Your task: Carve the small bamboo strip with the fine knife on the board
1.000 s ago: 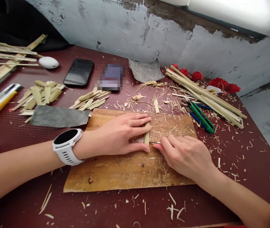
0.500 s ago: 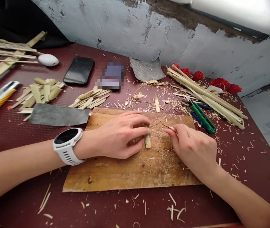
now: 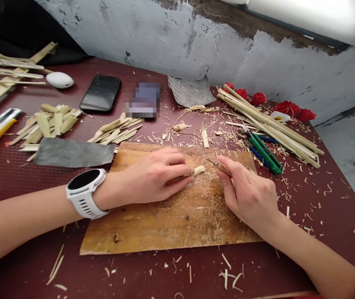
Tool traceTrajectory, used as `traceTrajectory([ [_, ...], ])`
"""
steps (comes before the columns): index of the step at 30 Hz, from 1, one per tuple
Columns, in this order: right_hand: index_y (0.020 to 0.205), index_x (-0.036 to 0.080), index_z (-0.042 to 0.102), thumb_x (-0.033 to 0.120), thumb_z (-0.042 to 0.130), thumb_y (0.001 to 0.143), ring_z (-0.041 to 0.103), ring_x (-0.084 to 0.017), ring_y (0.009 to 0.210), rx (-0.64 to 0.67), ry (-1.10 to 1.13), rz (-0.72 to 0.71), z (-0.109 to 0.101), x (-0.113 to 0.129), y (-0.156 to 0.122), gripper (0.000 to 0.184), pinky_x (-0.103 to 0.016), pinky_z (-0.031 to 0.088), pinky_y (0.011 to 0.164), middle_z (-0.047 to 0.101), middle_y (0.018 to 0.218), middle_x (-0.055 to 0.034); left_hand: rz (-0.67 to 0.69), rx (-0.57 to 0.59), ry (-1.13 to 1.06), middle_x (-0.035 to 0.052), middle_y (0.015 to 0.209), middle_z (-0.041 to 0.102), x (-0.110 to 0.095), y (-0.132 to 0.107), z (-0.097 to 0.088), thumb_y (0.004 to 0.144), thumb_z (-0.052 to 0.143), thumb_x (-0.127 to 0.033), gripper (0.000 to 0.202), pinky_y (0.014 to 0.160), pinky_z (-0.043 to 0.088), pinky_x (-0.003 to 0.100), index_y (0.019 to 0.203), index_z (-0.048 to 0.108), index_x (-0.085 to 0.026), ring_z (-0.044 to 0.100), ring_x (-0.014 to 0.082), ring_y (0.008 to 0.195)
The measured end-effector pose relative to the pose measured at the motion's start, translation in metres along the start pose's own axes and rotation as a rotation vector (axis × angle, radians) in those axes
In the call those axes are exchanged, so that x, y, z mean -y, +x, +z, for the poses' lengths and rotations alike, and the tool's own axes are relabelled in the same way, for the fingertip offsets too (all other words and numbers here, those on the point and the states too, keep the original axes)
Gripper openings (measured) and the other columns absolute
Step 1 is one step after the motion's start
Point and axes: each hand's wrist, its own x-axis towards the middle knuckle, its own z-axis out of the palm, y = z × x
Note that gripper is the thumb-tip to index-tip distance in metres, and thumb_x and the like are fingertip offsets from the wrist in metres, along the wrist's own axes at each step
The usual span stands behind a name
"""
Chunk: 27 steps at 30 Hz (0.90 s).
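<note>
A scarred wooden board (image 3: pixel 152 228) lies on the dark red table under both hands. My left hand (image 3: pixel 161 174), with a white watch (image 3: pixel 87 191) on the wrist, is closed on a short pale strip of bamboo (image 3: pixel 199 170). Only the strip's right end shows past the fingertips; the rest is hidden. In my right hand (image 3: pixel 250 189) a small carving knife (image 3: pixel 223 167) with a wooden handle is gripped between thumb and fingers. Its thin metal tip points left and up, a little apart from the strip.
Behind the board lie bamboo slivers (image 3: pixel 115 132), a black phone (image 3: pixel 101 93) and grey sandpaper (image 3: pixel 74 152). To the right are a green utility knife (image 3: pixel 265 151), long bamboo sticks (image 3: pixel 271 122) and red roses (image 3: pixel 286 108). Shavings are scattered around the board.
My left hand has turned the bamboo strip from pointing toward me to pointing right, its fingers drawn closer together. My right hand has shifted slightly left, with more of the carving knife's handle showing.
</note>
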Motion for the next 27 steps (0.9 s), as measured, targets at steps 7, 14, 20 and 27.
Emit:
traceTrajectory([
  [7,0.133,0.014,0.059,0.016,0.063,0.104,0.076,-0.012,0.076,-0.03,0.008,0.022,0.0002,-0.0003,0.0016,0.03,-0.026,0.045,0.063,0.082,0.103,-0.0043,-0.049,0.018,-0.072,0.013,0.106,0.071,-0.0012,0.0018,-0.0019,0.109,0.05,-0.024,0.025,0.087,0.058,0.037,0.12,0.069,-0.013,0.067,0.0214,0.096],
  [14,0.111,0.018,0.055,0.03,0.059,0.106,0.064,-0.01,0.054,-0.088,0.062,0.11,0.0006,0.001,-0.0004,0.014,-0.023,0.037,0.051,0.071,0.074,0.0026,-0.002,0.159,-0.067,0.0223,0.157,0.052,0.0034,-0.001,-0.0028,0.104,0.052,-0.02,0.046,0.121,0.046,0.062,0.149,0.06,-0.02,0.05,0.0377,0.147],
  [20,0.114,0.018,0.054,0.029,0.06,0.106,0.062,-0.009,0.053,-0.093,0.044,0.1,0.0015,0.0002,-0.0007,0.014,-0.022,0.036,0.051,0.072,0.075,0.0029,-0.008,0.142,-0.066,0.0235,0.158,0.051,0.0031,-0.0023,-0.0015,0.101,0.06,-0.024,0.041,0.126,0.04,0.065,0.142,0.066,-0.018,0.047,0.0407,0.151],
  [27,0.115,0.018,0.059,0.021,0.063,0.104,0.068,-0.01,0.063,-0.062,0.069,0.039,0.0005,-0.001,0.0005,0.011,-0.024,0.041,0.059,0.075,0.084,0.001,-0.052,0.104,-0.138,0.0248,0.144,0.06,0.0021,-0.0014,-0.0025,0.101,0.067,-0.04,0.045,0.118,0.051,0.06,0.137,0.065,-0.014,0.057,0.0385,0.14],
])
